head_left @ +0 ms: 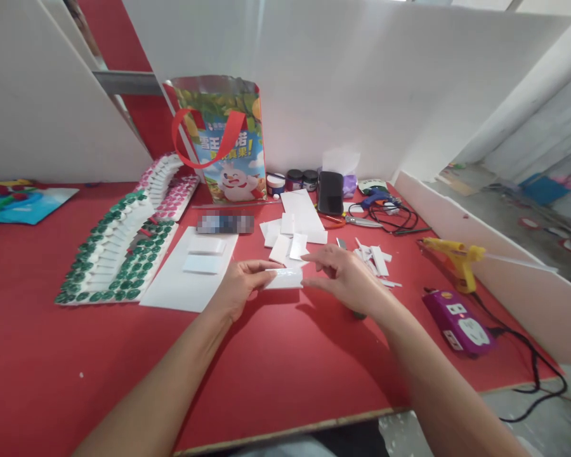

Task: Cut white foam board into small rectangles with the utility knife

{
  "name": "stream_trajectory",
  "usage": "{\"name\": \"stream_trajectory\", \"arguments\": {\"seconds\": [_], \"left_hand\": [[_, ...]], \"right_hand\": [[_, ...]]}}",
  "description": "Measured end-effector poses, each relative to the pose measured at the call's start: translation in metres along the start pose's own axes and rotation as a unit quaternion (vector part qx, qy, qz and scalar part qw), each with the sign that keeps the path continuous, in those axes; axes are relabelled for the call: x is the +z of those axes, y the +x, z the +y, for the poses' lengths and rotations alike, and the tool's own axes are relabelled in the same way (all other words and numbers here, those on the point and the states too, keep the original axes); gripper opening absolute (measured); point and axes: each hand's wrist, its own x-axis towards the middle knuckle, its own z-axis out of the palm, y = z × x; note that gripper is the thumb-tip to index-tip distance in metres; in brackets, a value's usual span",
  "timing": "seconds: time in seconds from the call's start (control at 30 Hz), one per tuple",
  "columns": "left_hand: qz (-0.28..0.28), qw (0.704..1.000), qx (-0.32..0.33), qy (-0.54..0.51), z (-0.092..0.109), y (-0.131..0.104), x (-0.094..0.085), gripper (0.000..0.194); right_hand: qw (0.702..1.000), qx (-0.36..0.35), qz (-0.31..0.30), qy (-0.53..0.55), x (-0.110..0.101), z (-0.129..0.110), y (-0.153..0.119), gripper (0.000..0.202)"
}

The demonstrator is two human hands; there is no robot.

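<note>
My left hand (238, 289) pinches the glossy white piece (284, 279) over the worktop (276, 381); my right hand (347, 276), fingers parted, is at its far end, contact unclear. Light edge pressure should avoid bending it.

Both forearms reaching forward, left hand (248, 282) pinching, right hand (335, 274) slightly open.
</note>
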Motion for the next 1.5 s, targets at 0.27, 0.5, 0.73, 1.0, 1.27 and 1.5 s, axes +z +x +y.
{"name": "stream_trajectory", "arguments": {"seconds": [0.27, 0.5, 0.73, 1.0, 1.27, 1.5], "left_hand": [[-0.030, 0.999, 0.002, 0.040, 0.000, -0.006, 0.006, 0.030], [-0.065, 0.998, 0.004, 0.022, -0.001, -0.007, 0.010, 0.030], [-0.132, 0.990, -0.022, -0.045, -0.006, -0.004, 0.004, 0.046], [-0.139, 0.988, -0.023, -0.057, -0.011, -0.001, 0.003, 0.047], [-0.147, 0.988, -0.011, 0.039, -0.004, -0.006, 0.006, 0.040], [-0.139, 0.917, 0.201, 0.315, -0.004, -0.013, 0.005, 0.016]], "right_hand": [[0.978, -0.035, -0.104, -0.180, 0.016, -0.016, -0.010, 0.042], [0.978, -0.087, -0.058, -0.180, 0.029, 0.001, -0.017, 0.020], [0.972, -0.134, 0.004, -0.192, 0.035, 0.018, -0.021, 0.013], [0.966, -0.163, 0.042, -0.196, 0.040, 0.027, -0.025, 0.011], [0.973, -0.114, -0.016, -0.202, 0.038, 0.019, -0.030, 0.017], [0.966, -0.059, -0.117, -0.223, 0.024, 0.002, -0.030, 0.020]]}}
